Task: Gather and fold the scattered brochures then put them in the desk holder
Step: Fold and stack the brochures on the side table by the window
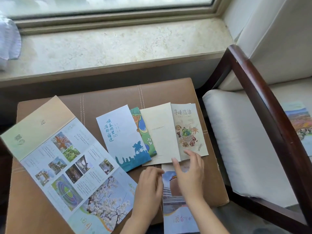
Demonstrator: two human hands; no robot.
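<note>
A large unfolded brochure (64, 162) with photos lies spread across the left of the brown stool (109, 98). In the middle lie a white-and-blue folded brochure (121, 137), a green patterned one (143, 132) under it, a plain cream one (160, 132) and a cream one with a food drawing (187, 127). A long blue brochure (175, 208) lies at the front, partly under my hands. My left hand (148, 186) rests beside its left edge with fingers bent. My right hand (189, 173) hovers over it, fingers spread, reaching to the cream brochures' lower edges.
A marble window sill (118, 46) runs along the back. To the right stands a dark wooden armchair (263, 102) with a white cushion, and another brochure (302, 125) lies on its seat. No desk holder is in view.
</note>
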